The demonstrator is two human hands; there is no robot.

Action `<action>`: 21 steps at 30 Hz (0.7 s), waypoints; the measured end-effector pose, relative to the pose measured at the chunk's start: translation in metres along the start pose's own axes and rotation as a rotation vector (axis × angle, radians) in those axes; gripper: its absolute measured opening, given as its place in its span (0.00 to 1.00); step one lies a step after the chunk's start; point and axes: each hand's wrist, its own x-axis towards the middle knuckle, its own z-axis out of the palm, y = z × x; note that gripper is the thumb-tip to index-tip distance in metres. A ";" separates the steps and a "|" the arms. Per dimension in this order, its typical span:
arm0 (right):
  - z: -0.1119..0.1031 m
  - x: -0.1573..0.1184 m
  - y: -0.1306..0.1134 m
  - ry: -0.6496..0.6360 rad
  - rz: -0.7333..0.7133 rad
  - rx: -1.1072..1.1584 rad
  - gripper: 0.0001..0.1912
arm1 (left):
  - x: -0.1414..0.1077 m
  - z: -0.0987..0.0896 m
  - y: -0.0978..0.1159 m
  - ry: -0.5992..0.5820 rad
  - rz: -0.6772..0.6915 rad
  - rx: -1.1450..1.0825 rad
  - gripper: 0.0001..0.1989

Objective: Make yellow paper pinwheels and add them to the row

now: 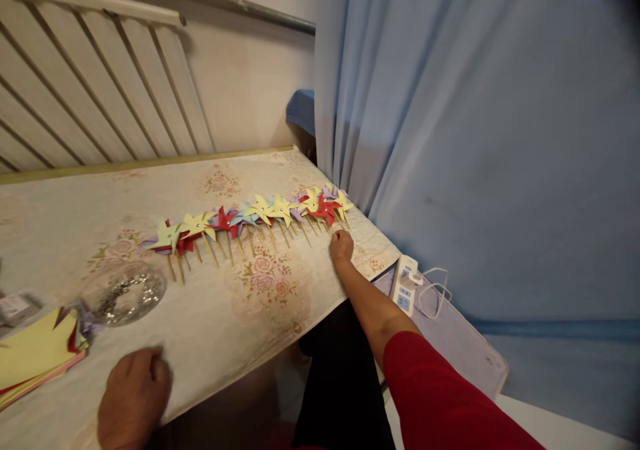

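A long row of paper pinwheels (227, 221) in yellow, red, purple and pale blue lies on the flowered tablecloth, their wooden sticks pointing toward me. At the row's right end my right hand (342, 246) is closed, its fingers pressed together by the stick ends below a red pinwheel (326, 209); what it grips, if anything, is too small to make out. My left hand (135, 393) rests near the table's front edge with its fingers curled in, and their tips are hidden. Beyond it sits a clear round dish (131, 293) of small shiny pieces.
Stacked coloured paper sheets (37, 357) lie at the left, beside a small box (14, 309). A radiator (100, 77) stands behind the table. Blue curtains (475, 137) hang at the right, above a power strip (405, 286) with a white cable on a lower surface.
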 end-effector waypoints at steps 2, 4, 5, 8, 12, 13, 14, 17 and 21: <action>0.002 0.003 -0.001 -0.006 -0.006 0.000 0.10 | -0.001 0.001 -0.002 -0.013 -0.008 0.002 0.16; 0.004 0.005 -0.002 -0.009 -0.006 -0.001 0.10 | -0.001 0.003 -0.003 -0.022 -0.019 -0.003 0.16; 0.005 0.006 -0.002 -0.010 -0.004 -0.002 0.10 | -0.002 0.003 -0.004 -0.027 -0.023 -0.010 0.16; 0.007 0.008 -0.003 -0.015 0.003 -0.007 0.11 | -0.002 0.003 -0.003 -0.040 -0.042 -0.026 0.16; 0.008 0.010 -0.004 -0.020 0.005 -0.013 0.10 | -0.002 0.002 -0.003 -0.037 -0.067 -0.023 0.15; 0.009 0.010 -0.004 -0.021 0.003 -0.014 0.10 | -0.002 0.002 -0.003 -0.034 -0.064 -0.023 0.15; 0.009 0.010 -0.004 -0.023 0.002 -0.016 0.10 | -0.002 0.002 -0.004 -0.032 -0.057 -0.023 0.15; 0.010 0.010 -0.004 -0.025 -0.008 -0.021 0.10 | -0.002 0.003 -0.005 -0.048 -0.028 -0.020 0.14; 0.011 0.010 -0.004 -0.027 -0.017 -0.033 0.10 | -0.003 0.004 -0.007 -0.077 -0.089 -0.095 0.14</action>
